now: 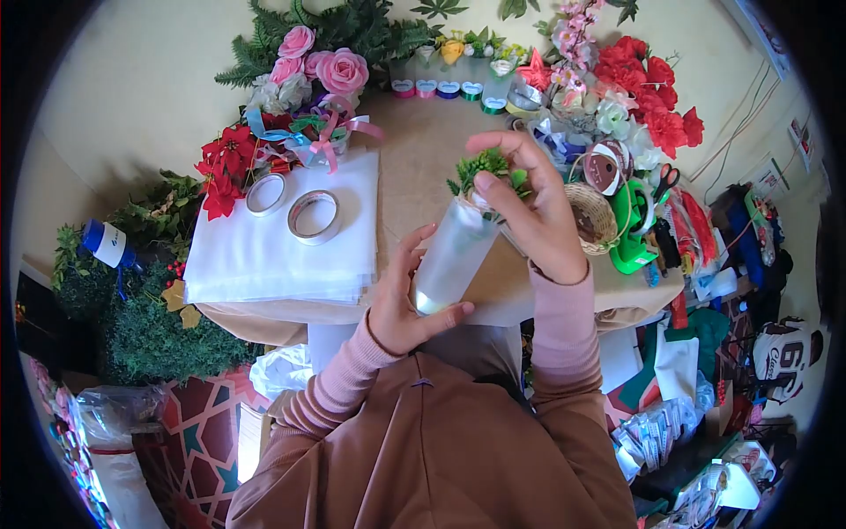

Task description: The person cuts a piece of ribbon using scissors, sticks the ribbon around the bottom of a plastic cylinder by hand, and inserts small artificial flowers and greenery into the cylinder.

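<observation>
A frosted, translucent cylinder vase point(456, 249) is held tilted above the table's front edge, close to my body. My left hand point(397, 304) cups its lower end, thumb and fingers on either side. At the vase's mouth, my right hand point(539, 207) pinches a small sprig of green leaves point(483, 166) between thumb and fingers. Some pale material shows at the rim beside the leaves; its kind is hard to make out. The lower stems are hidden by the vase and my fingers.
The brown-covered table point(414, 132) bears white sheets point(256, 264) with two tape rolls point(314, 218) at left. Right are a wicker basket point(589, 220), green tape dispenser point(631, 236) and scissors point(666, 182). Behind stand pink roses point(342, 70), red flowers point(648, 93) and several small vases point(449, 75).
</observation>
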`<action>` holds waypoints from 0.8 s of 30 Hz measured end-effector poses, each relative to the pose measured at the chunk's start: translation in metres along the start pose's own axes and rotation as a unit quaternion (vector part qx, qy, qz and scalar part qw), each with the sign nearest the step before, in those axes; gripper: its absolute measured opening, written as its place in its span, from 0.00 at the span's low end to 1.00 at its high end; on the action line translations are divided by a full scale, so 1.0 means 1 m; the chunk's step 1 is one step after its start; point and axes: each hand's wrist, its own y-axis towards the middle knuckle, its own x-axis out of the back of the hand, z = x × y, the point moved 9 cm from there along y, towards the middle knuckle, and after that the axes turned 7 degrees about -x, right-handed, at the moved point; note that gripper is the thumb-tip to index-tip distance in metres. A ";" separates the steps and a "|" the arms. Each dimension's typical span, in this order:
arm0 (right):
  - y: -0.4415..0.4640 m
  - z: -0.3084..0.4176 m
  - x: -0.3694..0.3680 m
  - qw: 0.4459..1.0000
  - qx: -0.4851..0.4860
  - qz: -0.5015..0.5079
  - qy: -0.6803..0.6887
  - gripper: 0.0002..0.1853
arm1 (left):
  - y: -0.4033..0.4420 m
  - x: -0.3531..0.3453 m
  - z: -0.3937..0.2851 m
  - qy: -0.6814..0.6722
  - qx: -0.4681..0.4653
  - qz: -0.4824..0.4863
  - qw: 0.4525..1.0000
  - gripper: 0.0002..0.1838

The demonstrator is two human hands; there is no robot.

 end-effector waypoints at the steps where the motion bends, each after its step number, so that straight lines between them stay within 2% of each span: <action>1: 0.001 -0.003 0.000 1.000 -0.003 0.012 0.016 0.16 | 0.000 -0.001 0.001 -0.014 0.003 0.006 1.000 0.47; 5: 0.000 -0.006 0.001 0.998 -0.002 0.035 0.049 0.17 | -0.002 -0.006 -0.001 -0.004 0.021 0.010 1.000 0.47; 8: -0.002 -0.002 0.003 0.998 0.033 0.037 0.046 0.17 | -0.002 -0.001 -0.005 0.041 0.009 -0.039 0.998 0.46; 10: -0.005 0.005 0.013 0.994 0.066 -0.032 0.082 0.18 | -0.004 0.003 -0.006 0.188 -0.001 -0.035 0.981 0.46; 11: -0.005 0.006 0.015 0.994 0.067 -0.031 0.082 0.18 | -0.004 0.003 -0.005 0.189 -0.001 -0.035 0.981 0.46; 13: -0.005 0.001 0.027 0.962 0.036 -0.017 0.269 0.24 | -0.004 0.002 -0.004 0.192 -0.004 -0.035 0.981 0.46; 14: -0.004 -0.004 0.036 0.962 0.036 -0.018 0.269 0.24 | -0.004 0.002 -0.005 0.191 -0.004 -0.034 0.981 0.46; 16: 0.003 -0.037 0.048 0.954 -0.039 -0.007 0.296 0.30 | -0.004 -0.002 -0.010 0.127 -0.012 -0.029 0.991 0.47; 17: 0.004 -0.058 0.048 0.964 -0.099 -0.039 0.243 0.30 | -0.005 -0.002 -0.011 0.127 -0.013 -0.030 0.991 0.47; 18: 0.002 -0.064 0.048 0.965 -0.098 -0.038 0.242 0.30 | -0.005 -0.007 -0.011 0.106 -0.013 -0.001 0.994 0.48; 20: -0.008 -0.064 0.014 0.988 -0.079 0.125 0.054 0.24 | -0.006 -0.014 -0.012 0.086 -0.015 0.026 0.996 0.50; 21: -0.008 -0.068 0.012 0.987 -0.079 0.126 0.054 0.24 | -0.005 -0.019 -0.019 0.068 -0.039 0.033 0.996 0.50; 22: -0.010 -0.068 0.001 0.979 -0.063 0.177 0.080 0.18 | -0.006 -0.022 -0.025 0.050 -0.061 0.041 0.996 0.49; 23: -0.013 -0.064 -0.010 0.967 -0.047 0.227 0.107 0.14 | -0.006 -0.026 -0.026 0.016 -0.034 0.069 0.997 0.50; 24: -0.012 -0.064 -0.013 0.967 -0.049 0.227 0.108 0.14 | -0.007 -0.026 -0.026 0.016 -0.032 0.069 0.997 0.50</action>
